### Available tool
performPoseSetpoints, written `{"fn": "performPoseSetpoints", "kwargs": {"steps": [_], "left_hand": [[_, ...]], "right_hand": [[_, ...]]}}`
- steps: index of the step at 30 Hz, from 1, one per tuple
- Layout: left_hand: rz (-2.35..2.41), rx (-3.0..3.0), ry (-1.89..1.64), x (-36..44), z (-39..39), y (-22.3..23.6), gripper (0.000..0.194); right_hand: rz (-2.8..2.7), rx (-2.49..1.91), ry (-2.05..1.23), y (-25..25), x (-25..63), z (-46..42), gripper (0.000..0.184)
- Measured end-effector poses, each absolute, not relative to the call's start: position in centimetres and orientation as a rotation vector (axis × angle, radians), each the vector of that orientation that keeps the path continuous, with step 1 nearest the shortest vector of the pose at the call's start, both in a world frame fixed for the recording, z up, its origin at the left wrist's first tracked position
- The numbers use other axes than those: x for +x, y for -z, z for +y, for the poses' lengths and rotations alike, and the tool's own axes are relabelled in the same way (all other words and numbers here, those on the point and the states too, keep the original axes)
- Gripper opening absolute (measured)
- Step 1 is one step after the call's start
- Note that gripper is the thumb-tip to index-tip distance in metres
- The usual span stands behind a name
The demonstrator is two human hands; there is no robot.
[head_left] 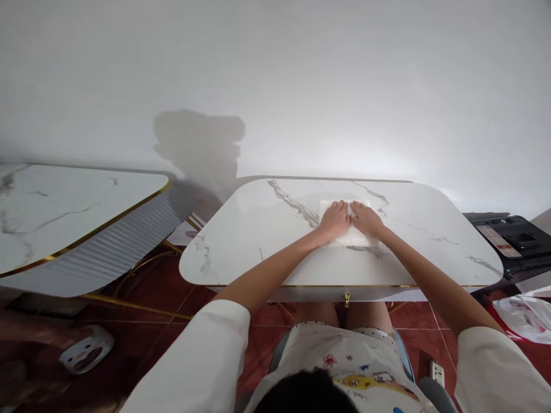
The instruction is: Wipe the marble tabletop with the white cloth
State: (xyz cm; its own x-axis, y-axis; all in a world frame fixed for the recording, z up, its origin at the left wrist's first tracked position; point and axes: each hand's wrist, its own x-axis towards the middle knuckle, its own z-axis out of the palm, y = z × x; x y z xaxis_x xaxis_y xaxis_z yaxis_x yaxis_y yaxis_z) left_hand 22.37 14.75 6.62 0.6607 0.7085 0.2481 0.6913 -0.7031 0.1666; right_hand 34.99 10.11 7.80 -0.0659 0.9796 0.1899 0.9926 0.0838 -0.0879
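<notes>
A thin white sheet, like a tissue or paper towel (pixel 323 207), lies flat on the white marble-patterned table (pixel 232 241), right of its middle. On the sheet's left part rests my left hand (pixel 336 219), palm down with the fingers pointing away from me. My right hand (pixel 365 218) lies beside it on the right part, also palm down, its fingers reaching toward the left one. The two hands nearly meet at the sheet's centre. Both look flattened rather than closed, though the thumbs and palms are partly hidden.
A second marble-patterned table (pixel 86 212) with a gold edge stands at left. A black appliance (pixel 516 238) and a plastic bag (pixel 527 318) are at right. A power strip (pixel 437 373) lies on the red floor. Another person's foot in a white slipper (pixel 88 349) shows lower left.
</notes>
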Motion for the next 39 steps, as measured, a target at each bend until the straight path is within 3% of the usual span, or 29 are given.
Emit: {"fn": "performPoseSetpoints", "kwargs": {"steps": [9,20,27,39], "left_hand": [[1.317,2.688,-0.657,24.9,25.5,-7.7,0.043],[1.424,2.595,-0.742,26.8,29.8,-7.9,0.038],[1.409,2.657,-0.709,26.2,26.2,-7.3,0.045],[1.228,2.791,-0.394,20.6,11.8,-6.9,0.056]], "right_hand": [[-1.995,-1.996,0.165,-7.9,36.4,20.9,0.047],[-2.048,-1.947,0.181,-7.9,38.5,26.6,0.042],[-2.038,-2.010,0.178,-7.9,37.6,22.4,0.051],[-2.153,-1.968,0.151,-7.6,33.7,6.8,0.052]]}}
